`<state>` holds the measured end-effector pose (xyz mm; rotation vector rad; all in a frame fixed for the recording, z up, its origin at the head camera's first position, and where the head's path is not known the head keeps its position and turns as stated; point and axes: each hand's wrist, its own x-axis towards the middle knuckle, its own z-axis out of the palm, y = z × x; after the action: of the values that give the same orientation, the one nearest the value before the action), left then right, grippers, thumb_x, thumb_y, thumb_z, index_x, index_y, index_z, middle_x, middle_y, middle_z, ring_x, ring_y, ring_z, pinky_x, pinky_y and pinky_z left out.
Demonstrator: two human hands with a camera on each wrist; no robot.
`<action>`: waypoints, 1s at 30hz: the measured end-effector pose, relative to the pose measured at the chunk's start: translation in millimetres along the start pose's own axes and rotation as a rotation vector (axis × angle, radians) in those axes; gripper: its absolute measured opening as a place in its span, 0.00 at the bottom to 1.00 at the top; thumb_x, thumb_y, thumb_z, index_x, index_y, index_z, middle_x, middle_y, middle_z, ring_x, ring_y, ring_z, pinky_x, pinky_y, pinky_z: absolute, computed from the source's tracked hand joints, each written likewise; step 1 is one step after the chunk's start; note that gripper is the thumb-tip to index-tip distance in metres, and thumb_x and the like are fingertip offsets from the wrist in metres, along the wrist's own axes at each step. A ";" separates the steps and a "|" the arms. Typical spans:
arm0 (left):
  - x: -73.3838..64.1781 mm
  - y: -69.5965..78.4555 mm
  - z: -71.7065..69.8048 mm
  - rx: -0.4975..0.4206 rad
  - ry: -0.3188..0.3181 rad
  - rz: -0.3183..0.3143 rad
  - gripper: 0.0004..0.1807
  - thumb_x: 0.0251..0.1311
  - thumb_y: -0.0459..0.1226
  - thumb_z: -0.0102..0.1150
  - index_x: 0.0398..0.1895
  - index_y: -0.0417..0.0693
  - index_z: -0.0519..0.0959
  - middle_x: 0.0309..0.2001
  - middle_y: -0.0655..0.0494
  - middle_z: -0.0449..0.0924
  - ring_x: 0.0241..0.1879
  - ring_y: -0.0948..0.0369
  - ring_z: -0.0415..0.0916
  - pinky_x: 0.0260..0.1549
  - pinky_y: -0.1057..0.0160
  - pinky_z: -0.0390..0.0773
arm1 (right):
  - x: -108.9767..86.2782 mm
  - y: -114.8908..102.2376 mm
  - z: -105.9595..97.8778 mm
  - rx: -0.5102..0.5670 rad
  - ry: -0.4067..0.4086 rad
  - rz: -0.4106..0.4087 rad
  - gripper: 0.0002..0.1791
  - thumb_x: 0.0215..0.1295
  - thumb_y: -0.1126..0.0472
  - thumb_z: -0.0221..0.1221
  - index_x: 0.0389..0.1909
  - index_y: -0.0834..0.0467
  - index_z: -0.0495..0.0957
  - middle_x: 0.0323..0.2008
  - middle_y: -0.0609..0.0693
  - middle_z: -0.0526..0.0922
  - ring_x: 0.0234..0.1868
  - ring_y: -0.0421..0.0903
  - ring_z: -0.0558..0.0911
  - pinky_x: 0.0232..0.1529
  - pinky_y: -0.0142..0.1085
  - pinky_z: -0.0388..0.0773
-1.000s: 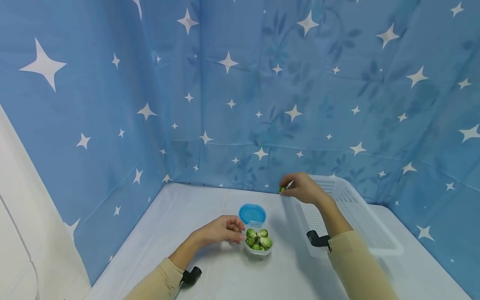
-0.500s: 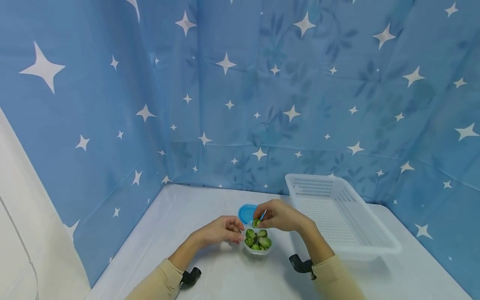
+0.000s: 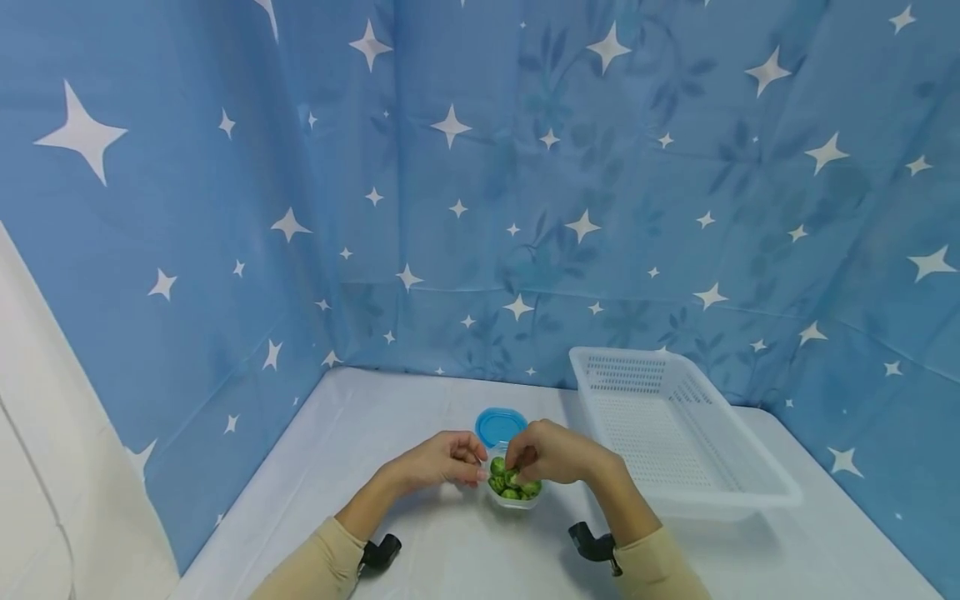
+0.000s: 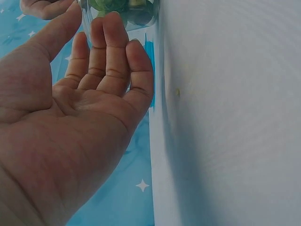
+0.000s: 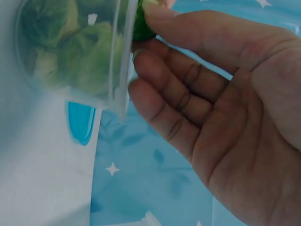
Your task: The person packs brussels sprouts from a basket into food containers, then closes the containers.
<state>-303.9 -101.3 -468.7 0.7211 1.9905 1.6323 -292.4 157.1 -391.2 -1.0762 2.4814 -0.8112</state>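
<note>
A small clear plastic container (image 3: 512, 504) filled with Brussels sprouts (image 3: 498, 467) stands on the white table. At its left side is my left hand (image 3: 437, 461), fingers loosely bent and fingertips right at the wall; the left wrist view shows the palm bare. Over the container's right side, my right hand (image 3: 558, 452) pinches a Brussels sprout (image 5: 143, 26) between thumb and fingers, level with the rim in the right wrist view. Those fingers partly cover the sprouts below in the head view.
Just behind the container lies a round blue lid (image 3: 498, 426). To the right stands a large white perforated basket (image 3: 750, 500). A blue star-patterned curtain (image 3: 480, 208) hangs behind and beside the table (image 3: 435, 554).
My right hand has come from over the basket's far left corner, leftward and toward me, lowering the Brussels sprout to the container. My left hand has stayed in place.
</note>
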 end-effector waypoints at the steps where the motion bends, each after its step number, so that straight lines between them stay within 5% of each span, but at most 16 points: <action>1: -0.2 0.1 0.0 0.000 0.000 -0.001 0.19 0.69 0.35 0.67 0.56 0.31 0.75 0.36 0.54 0.83 0.38 0.56 0.84 0.43 0.54 0.85 | 0.7 -1.0 0.8 -0.007 0.001 -0.001 0.09 0.60 0.73 0.71 0.38 0.58 0.88 0.35 0.48 0.89 0.34 0.37 0.85 0.38 0.29 0.83; 16: 0.7 -2.0 -0.5 -0.012 -0.031 0.022 0.20 0.68 0.36 0.67 0.56 0.32 0.75 0.35 0.55 0.83 0.37 0.59 0.84 0.41 0.59 0.85 | 6.5 -1.4 4.1 -0.094 0.019 0.026 0.12 0.56 0.74 0.73 0.35 0.54 0.88 0.32 0.44 0.86 0.30 0.36 0.80 0.33 0.29 0.82; 30: 1.6 0.5 2.7 -0.026 -0.028 0.016 0.14 0.68 0.33 0.67 0.52 0.37 0.78 0.37 0.53 0.82 0.39 0.58 0.84 0.46 0.54 0.86 | 7.0 7.9 0.1 -0.040 0.022 0.054 0.09 0.56 0.71 0.74 0.32 0.54 0.91 0.29 0.42 0.89 0.28 0.36 0.78 0.28 0.30 0.78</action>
<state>-303.3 -98.1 -468.7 0.7485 1.9445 1.6456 -301.5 156.3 -396.5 -1.0144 2.5440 -0.7647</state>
